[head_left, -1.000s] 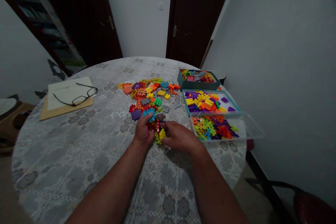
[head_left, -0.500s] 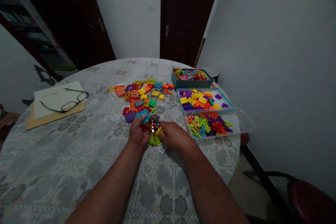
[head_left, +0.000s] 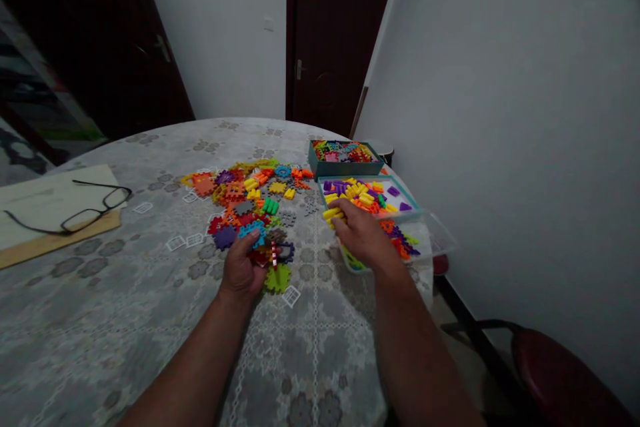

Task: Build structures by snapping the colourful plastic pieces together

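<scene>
My left hand [head_left: 244, 268] is closed around the near edge of a toy built from interlocking plastic pieces, its thumb on a blue gear-shaped piece [head_left: 253, 233]. A red-and-white striped piece [head_left: 274, 256] stands up beside the fingers, and a lime-green notched piece [head_left: 278, 278] is just below it. Over the front edge of the open tray, my right hand [head_left: 361, 230] pinches a yellow connector piece [head_left: 333, 213] between thumb and fingers. Part of this piece is hidden by the fingers. The toy's underside cannot be seen.
Loose colourful pieces [head_left: 235, 192] spread beyond my left hand. On the right stand a green box [head_left: 345, 167], a tray [head_left: 413, 209] of connectors and a clear lid [head_left: 440, 233] with more pieces. Eyeglasses [head_left: 83, 215] lie on paper at the left.
My right hand has left the toy and moved right to the tray's front edge, with a yellow piece in its fingers. My left hand keeps its hold. The view has turned slightly right.
</scene>
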